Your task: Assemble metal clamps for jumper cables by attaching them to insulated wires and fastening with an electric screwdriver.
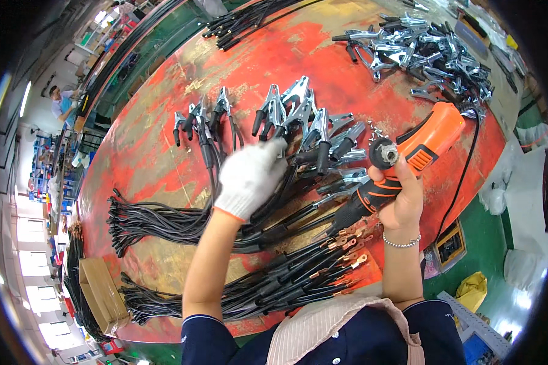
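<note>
My left hand (254,177), in a white knit glove, is over the black cables, just below a group of silver spring clamps (298,115) with black handle sleeves. Motion smears its fingers, so what they grip does not show. In my bare right hand (407,194) is an orange and black power drill (429,143), its black end angled down to the left. The fingers are wrapped around it, the thumb pointing up. By the thumb is a round black part (383,153) with shiny metal in its middle. Small screws (377,132) lie just beyond.
A heap of loose clamps (426,55) covers the far right of the red, worn table (164,79). Cable bundles (158,222) lie at left, others with copper lugs (353,246) nearest me. A black cord (463,188) hangs at right. A cardboard box (100,292) stands at the left edge.
</note>
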### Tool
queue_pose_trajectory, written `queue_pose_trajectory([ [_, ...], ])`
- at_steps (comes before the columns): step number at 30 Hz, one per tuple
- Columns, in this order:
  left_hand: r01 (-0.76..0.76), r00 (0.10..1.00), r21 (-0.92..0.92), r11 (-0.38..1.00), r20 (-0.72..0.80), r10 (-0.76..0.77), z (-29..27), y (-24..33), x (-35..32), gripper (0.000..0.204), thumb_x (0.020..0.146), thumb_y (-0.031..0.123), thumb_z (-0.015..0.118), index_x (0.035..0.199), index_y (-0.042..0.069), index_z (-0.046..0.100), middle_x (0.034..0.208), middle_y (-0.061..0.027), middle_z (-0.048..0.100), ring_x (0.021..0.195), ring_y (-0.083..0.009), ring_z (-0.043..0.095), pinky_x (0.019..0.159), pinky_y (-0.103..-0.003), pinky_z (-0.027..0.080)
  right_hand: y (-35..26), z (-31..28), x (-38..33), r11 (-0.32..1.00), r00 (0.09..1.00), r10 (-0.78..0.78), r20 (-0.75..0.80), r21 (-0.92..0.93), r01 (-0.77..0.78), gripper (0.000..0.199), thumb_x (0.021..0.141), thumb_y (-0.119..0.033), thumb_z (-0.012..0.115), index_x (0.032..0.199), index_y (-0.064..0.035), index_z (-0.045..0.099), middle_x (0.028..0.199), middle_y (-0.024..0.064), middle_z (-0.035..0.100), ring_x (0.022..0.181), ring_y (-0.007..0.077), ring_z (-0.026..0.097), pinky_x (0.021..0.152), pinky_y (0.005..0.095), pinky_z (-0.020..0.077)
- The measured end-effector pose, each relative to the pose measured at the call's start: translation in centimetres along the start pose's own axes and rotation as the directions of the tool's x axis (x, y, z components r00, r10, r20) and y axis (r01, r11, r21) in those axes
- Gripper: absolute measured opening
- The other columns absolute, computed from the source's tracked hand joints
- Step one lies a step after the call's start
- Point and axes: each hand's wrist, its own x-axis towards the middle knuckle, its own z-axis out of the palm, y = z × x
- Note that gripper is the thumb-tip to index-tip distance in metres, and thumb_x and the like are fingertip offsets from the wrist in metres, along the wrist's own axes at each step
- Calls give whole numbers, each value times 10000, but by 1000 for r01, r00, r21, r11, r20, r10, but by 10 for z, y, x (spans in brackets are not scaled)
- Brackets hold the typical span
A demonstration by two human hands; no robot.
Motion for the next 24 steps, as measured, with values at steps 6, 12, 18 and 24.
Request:
queue_pose_trajectory([
  [6, -15, 986, -45, 999, 165, 22, 28, 1, -3, 368, 831, 258, 554, 1181, 144, 576, 1023, -175, 601, 973, -359, 588, 833, -464, 485, 1, 3, 0, 1000, 1000, -23, -4, 1, 23, 197, 895, -101, 615, 1077, -68, 548, 935, 44, 620, 784, 130, 586, 627, 284, 487],
  [12, 90, 969, -33, 995, 235, -80, 34, 5, 6, 354, 823, 274, 556, 1135, 121, 623, 1087, -183, 586, 1043, -362, 568, 882, -458, 471, 6, 13, -3, 993, 999, 13, 38, 115, -17, 207, 857, -34, 655, 1049, -42, 579, 930, 58, 640, 760, 146, 636, 625, 291, 569],
  [18, 296, 953, -227, 928, 138, -270, 26, 7, 6, 371, 781, 255, 577, 1092, 63, 633, 1085, -195, 612, 1010, -345, 599, 872, -413, 473, -3, 4, -4, 998, 1000, 10, 19, 65, -12, 221, 846, -27, 667, 1050, -49, 584, 945, 54, 648, 768, 153, 646, 639, 291, 577],
  [24, 324, 941, -781, 534, 205, -270, 32, -12, 4, 394, 780, 70, 577, 1155, -29, 509, 886, -108, 599, 753, -181, 609, 671, -300, 485, -9, -2, 0, 996, 997, -66, -38, 64, 68, 272, 843, -27, 672, 1090, -65, 566, 965, 51, 640, 787, 149, 639, 643, 293, 573],
])
